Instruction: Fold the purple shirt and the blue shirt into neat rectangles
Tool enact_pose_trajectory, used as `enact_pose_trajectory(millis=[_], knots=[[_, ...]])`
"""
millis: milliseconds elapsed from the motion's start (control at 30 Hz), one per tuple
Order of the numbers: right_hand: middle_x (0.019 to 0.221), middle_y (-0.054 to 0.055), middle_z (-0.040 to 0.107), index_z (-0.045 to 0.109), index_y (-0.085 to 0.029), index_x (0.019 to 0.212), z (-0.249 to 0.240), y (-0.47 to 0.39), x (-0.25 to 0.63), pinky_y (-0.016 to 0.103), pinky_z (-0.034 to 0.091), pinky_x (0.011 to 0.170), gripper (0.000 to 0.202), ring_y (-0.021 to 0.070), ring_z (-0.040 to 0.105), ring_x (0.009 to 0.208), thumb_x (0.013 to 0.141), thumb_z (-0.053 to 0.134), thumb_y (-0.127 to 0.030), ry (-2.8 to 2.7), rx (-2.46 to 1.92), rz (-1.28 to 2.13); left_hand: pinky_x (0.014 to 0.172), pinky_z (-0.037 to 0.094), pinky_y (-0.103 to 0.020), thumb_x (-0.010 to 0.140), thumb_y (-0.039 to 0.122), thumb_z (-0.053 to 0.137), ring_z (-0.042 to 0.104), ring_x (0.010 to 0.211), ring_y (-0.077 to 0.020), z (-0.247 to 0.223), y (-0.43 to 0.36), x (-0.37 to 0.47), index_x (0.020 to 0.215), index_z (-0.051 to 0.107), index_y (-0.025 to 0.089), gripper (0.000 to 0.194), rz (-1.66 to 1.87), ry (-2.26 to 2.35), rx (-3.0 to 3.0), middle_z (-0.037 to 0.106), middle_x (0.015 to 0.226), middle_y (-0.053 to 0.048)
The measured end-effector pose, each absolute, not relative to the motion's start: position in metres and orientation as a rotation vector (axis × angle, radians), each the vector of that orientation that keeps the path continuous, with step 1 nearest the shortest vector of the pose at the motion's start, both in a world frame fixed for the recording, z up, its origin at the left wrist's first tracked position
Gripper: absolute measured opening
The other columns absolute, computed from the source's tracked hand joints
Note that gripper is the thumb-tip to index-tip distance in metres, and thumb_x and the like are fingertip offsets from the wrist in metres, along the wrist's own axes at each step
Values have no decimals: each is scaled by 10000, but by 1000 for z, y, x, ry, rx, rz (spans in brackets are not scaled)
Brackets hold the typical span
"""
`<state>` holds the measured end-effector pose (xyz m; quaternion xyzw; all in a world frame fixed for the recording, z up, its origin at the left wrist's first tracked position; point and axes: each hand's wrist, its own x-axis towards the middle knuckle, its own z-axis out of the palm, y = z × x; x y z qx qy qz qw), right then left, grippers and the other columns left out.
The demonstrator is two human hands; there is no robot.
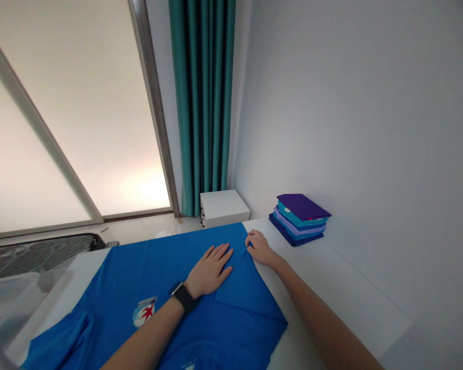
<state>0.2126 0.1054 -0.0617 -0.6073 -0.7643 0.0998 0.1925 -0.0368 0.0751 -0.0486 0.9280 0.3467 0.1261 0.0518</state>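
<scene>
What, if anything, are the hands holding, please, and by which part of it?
The right hand seems to pinch the blue shirt by its side edge, near the far corner; the left hand lies flat on it, grasping nothing.

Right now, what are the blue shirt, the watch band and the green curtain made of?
The blue shirt looks like soft, matte cloth, maybe cotton: it lies flat with small wrinkles. The watch band is black and dull, perhaps rubber, since it looks smooth and plain. The green curtain seems to be cloth too, because it hangs in soft folds.
</scene>
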Motion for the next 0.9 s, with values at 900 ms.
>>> enact_pose_trajectory(millis=[900], knots=[[1200, 100, 609, 630, -161, 1154, -56, 75, 208, 374, 367, 1036, 441, 210, 497, 1158, 823, 376, -19, -2235, -1403, 48, 1167, 225, -487, 1002, 507, 293, 336, 1409, -231, -49, 75, -38, 1457, 390, 297, 510, 386, 1019, 2862, 362, 1540, -52]])
